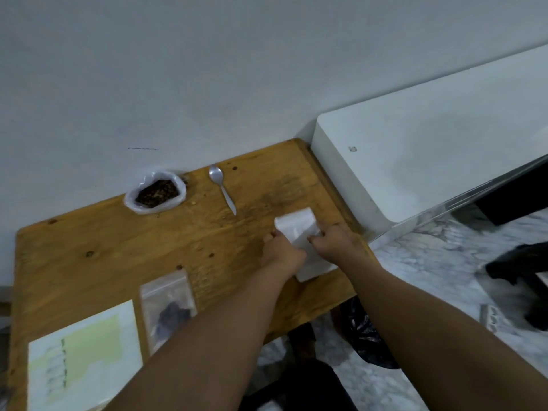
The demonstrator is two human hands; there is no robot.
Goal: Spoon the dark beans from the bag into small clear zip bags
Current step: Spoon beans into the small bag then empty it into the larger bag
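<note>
Pinching at the zip bags with left grip and right grip. Peel off one only, pinning the rest flat. Spread its mouth before taking the spoon.

Soft, even indoor light is falling on the worktop, casting hardly any shadows. Wide-angle distortion is bending the edges, and motion blur is smearing the floor at lower right.

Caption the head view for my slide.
Left hand and right hand grip a stack of zip bags on the wooden table; spoon and bean bag lie beyond.
</note>
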